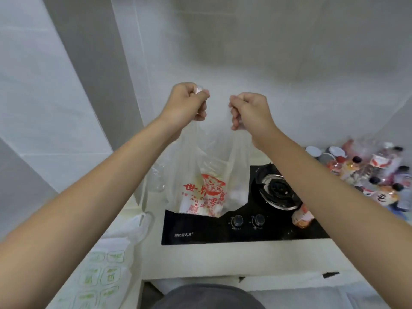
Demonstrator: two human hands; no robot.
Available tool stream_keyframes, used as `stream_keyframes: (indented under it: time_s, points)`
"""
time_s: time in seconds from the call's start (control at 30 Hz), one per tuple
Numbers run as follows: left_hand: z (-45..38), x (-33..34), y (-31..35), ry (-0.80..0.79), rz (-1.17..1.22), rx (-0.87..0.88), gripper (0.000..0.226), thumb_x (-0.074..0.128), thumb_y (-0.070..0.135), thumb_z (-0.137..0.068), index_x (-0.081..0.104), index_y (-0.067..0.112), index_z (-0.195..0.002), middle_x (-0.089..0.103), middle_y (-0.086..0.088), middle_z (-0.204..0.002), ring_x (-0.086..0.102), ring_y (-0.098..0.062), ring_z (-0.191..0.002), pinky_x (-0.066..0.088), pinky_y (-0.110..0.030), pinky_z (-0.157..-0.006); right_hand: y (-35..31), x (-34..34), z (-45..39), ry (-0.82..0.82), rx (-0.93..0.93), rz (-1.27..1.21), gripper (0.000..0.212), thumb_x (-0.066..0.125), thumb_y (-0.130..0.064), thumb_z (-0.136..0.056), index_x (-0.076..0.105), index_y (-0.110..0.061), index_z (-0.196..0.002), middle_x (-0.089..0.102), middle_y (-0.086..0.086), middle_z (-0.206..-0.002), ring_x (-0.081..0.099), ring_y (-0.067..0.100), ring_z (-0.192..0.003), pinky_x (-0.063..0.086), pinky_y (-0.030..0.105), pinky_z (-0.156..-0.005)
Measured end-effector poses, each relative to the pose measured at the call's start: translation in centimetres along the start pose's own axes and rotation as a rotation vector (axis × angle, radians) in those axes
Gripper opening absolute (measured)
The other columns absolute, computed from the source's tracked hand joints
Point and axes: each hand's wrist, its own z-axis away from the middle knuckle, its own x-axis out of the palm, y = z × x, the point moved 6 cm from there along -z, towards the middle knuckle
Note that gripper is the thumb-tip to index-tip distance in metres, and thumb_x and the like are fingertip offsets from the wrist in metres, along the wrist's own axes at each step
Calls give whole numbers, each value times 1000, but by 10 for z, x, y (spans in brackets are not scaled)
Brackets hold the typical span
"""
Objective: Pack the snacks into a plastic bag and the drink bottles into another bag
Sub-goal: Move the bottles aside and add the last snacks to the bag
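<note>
Hands, left hand (186, 101) and right hand (250, 110), grip red-printed plastic bag (207, 181) handles at 12 o'clock above hob (200, 233); print unreadable.

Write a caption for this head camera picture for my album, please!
Both hands, left and right, lift a red-printed plastic bag by its handles above the stove.

Thin translucent plastic bag (209, 172), crinkled, printed red. Glossy black glass hob (200, 228) with a shiny metal burner ring (277, 190). Smooth pale wall tiles (289, 63), faintly glossy.
</note>
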Motion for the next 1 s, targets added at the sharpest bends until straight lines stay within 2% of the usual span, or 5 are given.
stream_keyframes:
  time_s: [0.3, 0.5, 0.73, 0.87, 1.0]
  points:
    - [-89, 70, 7, -131, -40, -29, 15, 58, 14, -99, 53, 9, -86, 59, -7, -67, 57, -18, -55, 50, -29, -61, 2, -57, -79, 70, 74, 65, 19, 56, -7, -97, 57, -9, -78, 56, 5, -59, 50, 16, -43, 54, 30, -55]
    - [-148, 102, -5, -56, -74, -58, 18, 61, 17, -98, 50, 11, -85, 60, -8, -69, 57, -19, -58, 48, -31, -61, 17, -88, -147, 58, 73, 130, 10, 57, -6, -96, 57, -5, -86, 59, 9, -63, 54, 18, -45, 58, 33, -57]
    - [-198, 132, -23, 4, -160, -73, 10, 56, 15, -99, 53, 8, -93, 69, -11, -78, 64, -20, -68, 49, -33, -69, 40, -108, -213, 92, 43, 179, 10, 53, -6, -95, 54, -13, -88, 60, 16, -73, 56, 21, -54, 57, 39, -66]
    - [-215, 145, -45, 28, -202, -119, 15, 55, 14, -98, 62, 1, -95, 73, -11, -82, 66, -22, -74, 54, -38, -78, 65, -111, -234, 67, 56, 205, 11, 52, -8, -95, 53, -11, -85, 65, 13, -72, 65, 22, -62, 61, 43, -80]
    - [-217, 151, -83, 0, -267, -210, 18, 53, 13, -98, 61, 3, -86, 74, -12, -84, 67, -25, -81, 56, -42, -86, 100, -110, -236, 24, 118, 292, 18, 49, -7, -97, 54, -13, -80, 71, 11, -77, 71, 23, -71, 58, 36, -82]
